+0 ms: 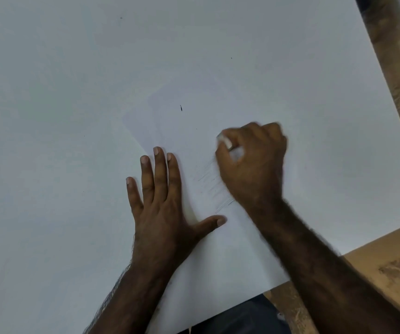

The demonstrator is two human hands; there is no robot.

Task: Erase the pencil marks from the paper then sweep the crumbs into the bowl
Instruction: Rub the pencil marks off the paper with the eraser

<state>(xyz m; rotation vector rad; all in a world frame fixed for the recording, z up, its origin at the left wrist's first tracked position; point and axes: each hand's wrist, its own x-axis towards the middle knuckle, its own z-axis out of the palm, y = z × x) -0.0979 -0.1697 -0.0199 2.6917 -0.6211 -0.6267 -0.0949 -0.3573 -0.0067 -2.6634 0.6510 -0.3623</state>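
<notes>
My right hand (252,160) is closed in a tight grip on the eraser (225,142), rubbing the paper (189,131); my left hand (160,201) lies flat and open, pinning the sheet to the worktop (49,92). The erasing step is in hand: pencil marks (211,186) remain just below the grip. The next stroke must cover them; no bowl is in view.

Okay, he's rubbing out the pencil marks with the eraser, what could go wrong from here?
1. The left hand pins only one side of the paper; hard strokes could crease it.
2. The right hand lies over the pencil marks and may smear them.
3. No bowl is in view, so crumbs could scatter across the white table.
</notes>
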